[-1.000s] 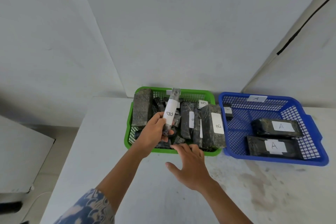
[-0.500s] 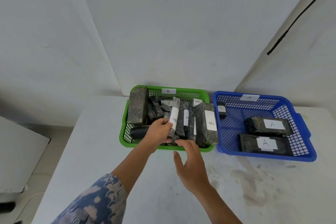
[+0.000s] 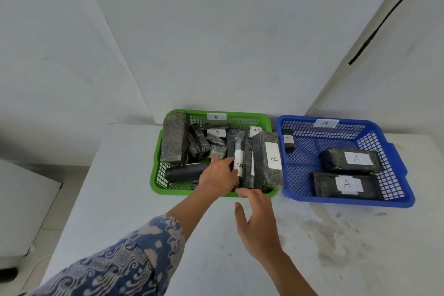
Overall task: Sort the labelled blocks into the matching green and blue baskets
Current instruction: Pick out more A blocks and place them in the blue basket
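Observation:
A green basket (image 3: 168, 190) tagged B holds several dark marbled blocks with white B labels. My left hand (image 3: 217, 176) reaches over its front rim and grips a slim B-labelled block (image 3: 237, 151) that now lies among the others, beside a wide B block (image 3: 268, 158). My right hand (image 3: 258, 221) hovers open just in front of the basket's front rim, fingertips near it, holding nothing. To the right, a blue basket (image 3: 394, 151) tagged A contains two large A blocks (image 3: 350, 160) (image 3: 346, 185) and a small A block (image 3: 288, 139).
Both baskets stand at the back of a white table (image 3: 120, 199) against a white wall. The table surface in front of the blue basket is stained. A lower white surface (image 3: 21, 211) sits beyond the table's left edge.
My left hand has lowered the slim B block from above the green basket down into it among the other blocks. My right hand has stayed near the front rim.

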